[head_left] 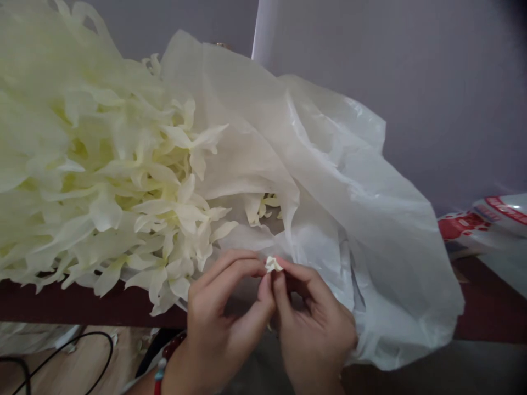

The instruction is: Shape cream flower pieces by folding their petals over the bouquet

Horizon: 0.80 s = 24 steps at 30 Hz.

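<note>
Near one crumpled plastic sheet [391, 230], I see one left hand [230, 312], one right hand [315, 323]. Pale flowers [152, 203] at left, too many for me to count. One red-and-white printed packet [467, 226] at right, lettering unreadable. Both grips narrow, fingertips pinching one small white piece [272, 264] between hands.

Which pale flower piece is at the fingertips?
The small crumpled piece, where the left hand and right hand meet. Other pale petals spread wider, heaped or showing at a gap in the white plastic.
</note>
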### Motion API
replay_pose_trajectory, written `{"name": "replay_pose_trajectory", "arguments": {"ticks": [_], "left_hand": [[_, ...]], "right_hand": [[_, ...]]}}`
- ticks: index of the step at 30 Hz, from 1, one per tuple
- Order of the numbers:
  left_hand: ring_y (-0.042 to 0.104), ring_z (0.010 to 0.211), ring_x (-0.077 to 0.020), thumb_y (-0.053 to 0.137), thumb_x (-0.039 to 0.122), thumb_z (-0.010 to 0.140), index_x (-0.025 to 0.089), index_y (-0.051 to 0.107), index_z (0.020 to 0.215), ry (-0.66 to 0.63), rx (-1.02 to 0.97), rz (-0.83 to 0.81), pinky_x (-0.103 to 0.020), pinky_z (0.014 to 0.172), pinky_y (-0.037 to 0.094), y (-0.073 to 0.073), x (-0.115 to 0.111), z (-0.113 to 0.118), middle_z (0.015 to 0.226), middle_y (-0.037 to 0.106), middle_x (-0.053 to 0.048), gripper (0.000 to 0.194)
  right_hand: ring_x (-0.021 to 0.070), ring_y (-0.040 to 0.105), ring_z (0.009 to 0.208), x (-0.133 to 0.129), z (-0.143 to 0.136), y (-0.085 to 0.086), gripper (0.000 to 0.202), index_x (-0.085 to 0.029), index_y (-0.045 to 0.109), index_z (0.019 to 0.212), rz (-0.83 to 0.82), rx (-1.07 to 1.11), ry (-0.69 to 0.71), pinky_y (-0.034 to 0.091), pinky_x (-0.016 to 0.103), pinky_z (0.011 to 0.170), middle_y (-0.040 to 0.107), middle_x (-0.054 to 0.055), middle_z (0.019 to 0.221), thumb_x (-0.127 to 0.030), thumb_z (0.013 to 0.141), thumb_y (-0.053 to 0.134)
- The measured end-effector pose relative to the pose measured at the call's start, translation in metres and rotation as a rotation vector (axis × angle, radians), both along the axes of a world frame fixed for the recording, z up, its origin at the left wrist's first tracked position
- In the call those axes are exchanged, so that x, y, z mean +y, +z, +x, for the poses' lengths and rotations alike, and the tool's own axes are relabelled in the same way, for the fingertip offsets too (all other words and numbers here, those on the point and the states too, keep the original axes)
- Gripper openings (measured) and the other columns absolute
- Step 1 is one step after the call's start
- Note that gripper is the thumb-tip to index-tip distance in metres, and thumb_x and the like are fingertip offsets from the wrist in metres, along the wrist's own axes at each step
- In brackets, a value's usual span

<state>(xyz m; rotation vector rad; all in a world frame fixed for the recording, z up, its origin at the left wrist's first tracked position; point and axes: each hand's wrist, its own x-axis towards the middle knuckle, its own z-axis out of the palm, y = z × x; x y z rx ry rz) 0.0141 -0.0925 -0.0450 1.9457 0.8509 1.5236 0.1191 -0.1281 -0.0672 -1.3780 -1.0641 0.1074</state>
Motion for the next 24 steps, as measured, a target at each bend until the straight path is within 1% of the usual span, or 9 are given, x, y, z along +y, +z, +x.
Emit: {"name": "replay_pose_trajectory", "arguments": {"ticks": [4,7,9,12,14,16,18,21,24], "left_hand": [[0.071,0.077,-0.0123,0.063,0.001,0.084,0.018,0.069,0.087,-0.018,-0.006,0.021,-0.020,0.073,0.061,-0.002,-0.002,0.001,0.085,0.072,-0.003,0.018],[0.071,0.078,-0.0123,0.062,0.000,0.084,0.018,0.068,0.089,-0.031,-0.006,0.049,-0.020,0.074,0.061,-0.003,-0.005,0.001,0.086,0.072,-0.003,0.020],[0.071,0.084,-0.0122,0.062,0.001,0.085,0.018,0.068,0.092,-0.021,0.018,0.061,-0.021,0.080,0.059,-0.002,-0.006,0.001,0.090,0.073,-0.003,0.019],[0.070,0.094,-0.0135,0.063,0.004,0.088,0.018,0.066,0.094,-0.003,0.121,0.077,-0.027,0.093,0.055,0.000,-0.004,-0.002,0.096,0.076,-0.003,0.016],[0.070,0.097,-0.0149,0.061,0.004,0.089,0.019,0.064,0.096,-0.017,0.186,0.103,-0.032,0.099,0.050,0.002,-0.001,-0.004,0.101,0.078,-0.004,0.016],[0.070,0.100,-0.0169,0.060,0.005,0.090,0.020,0.062,0.098,-0.041,0.235,0.120,-0.036,0.100,0.048,0.004,0.001,-0.008,0.106,0.078,-0.005,0.017],[0.068,0.103,-0.0192,0.062,0.007,0.091,0.022,0.061,0.101,-0.051,0.272,0.112,-0.037,0.099,0.048,0.005,0.003,-0.011,0.108,0.077,-0.005,0.018],[0.067,0.101,-0.0186,0.064,0.009,0.091,0.023,0.060,0.104,-0.074,0.284,0.075,-0.033,0.094,0.051,0.006,0.005,-0.015,0.103,0.074,-0.003,0.019],[0.068,0.096,-0.0144,0.061,0.006,0.093,0.022,0.060,0.108,-0.128,0.259,0.026,-0.025,0.088,0.054,0.005,0.006,-0.017,0.102,0.070,-0.003,0.022]], "right_hand": [[0.0151,0.074,0.054,0.003,-0.001,-0.001,0.006,-0.019,0.077,0.085,-0.083,0.201,0.043,0.061,0.020,0.053,0.080,0.003,0.069,-0.022,0.086,0.072],[0.0151,0.071,0.050,0.009,0.001,0.002,0.014,-0.019,0.072,0.076,-0.106,0.370,0.063,0.059,0.020,0.049,0.076,0.003,0.062,-0.030,0.084,0.076],[0.0148,0.071,0.050,0.011,0.004,0.007,0.014,-0.019,0.072,0.076,-0.115,0.452,0.131,0.059,0.019,0.049,0.076,0.002,0.061,-0.030,0.082,0.078],[0.0152,0.074,0.053,0.011,0.008,0.014,0.006,-0.019,0.076,0.080,-0.155,0.501,0.257,0.061,0.019,0.053,0.079,0.002,0.067,-0.025,0.080,0.077],[0.0158,0.076,0.057,0.008,0.011,0.016,0.008,-0.020,0.079,0.085,-0.186,0.511,0.314,0.062,0.019,0.055,0.081,0.003,0.072,-0.026,0.082,0.076],[0.0173,0.078,0.064,0.006,0.015,0.016,0.015,-0.021,0.082,0.092,-0.217,0.508,0.371,0.063,0.021,0.058,0.083,0.004,0.079,-0.032,0.087,0.073],[0.0192,0.079,0.072,0.003,0.020,0.014,0.020,-0.022,0.083,0.099,-0.252,0.511,0.427,0.064,0.024,0.063,0.084,0.005,0.087,-0.036,0.090,0.071],[0.0205,0.079,0.076,0.002,0.025,0.010,0.024,-0.023,0.083,0.104,-0.316,0.590,0.524,0.065,0.027,0.066,0.084,0.006,0.091,-0.040,0.091,0.071],[0.0195,0.078,0.070,0.002,0.028,0.006,0.027,-0.023,0.080,0.109,-0.339,0.671,0.591,0.063,0.025,0.060,0.083,0.006,0.088,-0.042,0.090,0.073]]}}
